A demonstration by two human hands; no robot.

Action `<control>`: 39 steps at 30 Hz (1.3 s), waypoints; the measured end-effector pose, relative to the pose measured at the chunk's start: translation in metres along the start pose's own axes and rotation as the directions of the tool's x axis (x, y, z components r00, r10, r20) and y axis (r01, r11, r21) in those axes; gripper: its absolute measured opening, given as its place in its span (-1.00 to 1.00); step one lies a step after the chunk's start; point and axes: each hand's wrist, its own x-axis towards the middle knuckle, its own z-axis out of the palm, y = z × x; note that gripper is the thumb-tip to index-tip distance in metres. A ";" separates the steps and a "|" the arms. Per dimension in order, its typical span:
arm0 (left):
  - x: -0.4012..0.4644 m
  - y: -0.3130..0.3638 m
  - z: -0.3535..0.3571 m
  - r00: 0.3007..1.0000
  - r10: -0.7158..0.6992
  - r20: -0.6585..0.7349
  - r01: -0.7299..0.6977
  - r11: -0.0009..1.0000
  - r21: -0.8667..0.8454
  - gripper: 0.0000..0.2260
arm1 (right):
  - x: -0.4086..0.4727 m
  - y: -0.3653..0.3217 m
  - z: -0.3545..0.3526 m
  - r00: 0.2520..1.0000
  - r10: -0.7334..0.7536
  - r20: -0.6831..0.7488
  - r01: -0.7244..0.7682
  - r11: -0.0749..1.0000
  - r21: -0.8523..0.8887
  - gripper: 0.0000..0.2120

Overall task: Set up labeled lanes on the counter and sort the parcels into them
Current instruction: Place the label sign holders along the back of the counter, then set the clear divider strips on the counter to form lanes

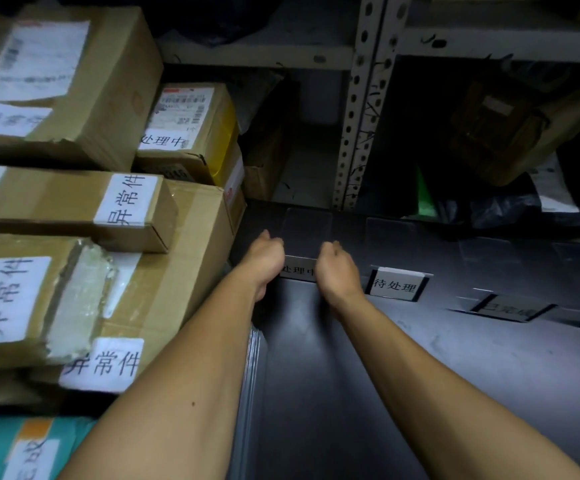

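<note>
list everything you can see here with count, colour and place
cardboard parcels: at least five, brown with white labels, stacked at left
teal parcel: one, bottom left corner
lane signs: three, white or grey with dark writing, in a row on the counter: one between the hands, one to its right, one further right
counter: one, dark grey, centre
shelving upright: one, pale perforated metal, behind counter
left hand: at the first sign's left edge, grip unclear
right hand: at its right edge

Both hands [300, 263] gripping 处理中 lane sign [298, 270] on counter [420, 375], stacked parcels [73, 209] left
</note>
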 end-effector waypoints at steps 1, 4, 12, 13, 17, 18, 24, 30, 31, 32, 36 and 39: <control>-0.006 0.005 -0.001 1.000 0.013 0.016 -0.013 1.000 0.019 -0.49 | -0.006 -0.002 -0.003 1.000 -0.021 -0.012 0.021 1.000 -0.008 -0.50; -0.030 0.028 -0.003 0.993 0.075 0.096 -0.082 0.994 0.071 -0.47 | -0.031 -0.013 -0.011 0.993 -0.113 -0.026 0.113 0.994 -0.008 -0.50; -0.135 0.073 -0.029 0.932 0.363 0.004 -0.363 0.932 0.001 -0.60 | -0.128 -0.066 -0.047 0.954 -0.298 -0.012 0.298 0.953 0.049 -0.52; -0.154 0.071 -0.035 0.925 0.379 -0.018 -0.379 0.925 -0.008 -0.62 | -0.144 -0.067 -0.051 0.953 -0.303 0.001 0.303 0.952 0.043 -0.52; -0.225 0.029 -0.053 0.909 0.414 -0.046 -0.410 0.909 0.080 -0.57 | -0.211 -0.053 -0.052 0.954 -0.282 0.099 0.287 0.957 -0.036 -0.55; -0.237 0.013 -0.055 0.913 0.406 -0.047 -0.395 0.905 0.155 -0.54 | -0.225 -0.045 -0.049 0.957 -0.257 0.137 0.268 0.960 -0.076 -0.55; -0.298 -0.088 -0.064 0.984 0.168 0.056 -0.177 0.935 0.306 -0.41 | -0.299 0.012 -0.019 0.958 -0.080 0.275 0.124 0.981 -0.149 -0.57; -0.327 -0.152 -0.059 0.981 -0.050 0.185 0.012 0.979 0.205 -0.35 | -0.326 0.053 0.013 0.946 0.057 0.321 -0.042 0.998 -0.053 -0.34; -0.332 -0.156 -0.061 0.975 -0.078 0.209 0.039 0.982 0.187 -0.36 | -0.323 0.063 0.018 0.942 0.067 0.329 -0.060 0.998 -0.032 -0.26; -0.335 -0.161 -0.063 0.969 -0.092 0.230 0.051 0.983 0.178 -0.39 | -0.321 0.070 0.022 0.935 0.076 0.345 -0.073 0.997 -0.022 -0.22; -0.342 -0.167 -0.067 0.970 -0.024 0.242 -0.014 0.988 0.155 -0.52 | -0.330 0.075 0.028 0.914 0.104 0.392 -0.103 0.994 -0.024 -0.43; -0.351 -0.150 -0.077 0.980 0.041 0.194 -0.068 0.988 0.136 -0.53 | -0.336 0.071 0.028 0.905 0.106 0.412 -0.109 0.994 -0.017 -0.47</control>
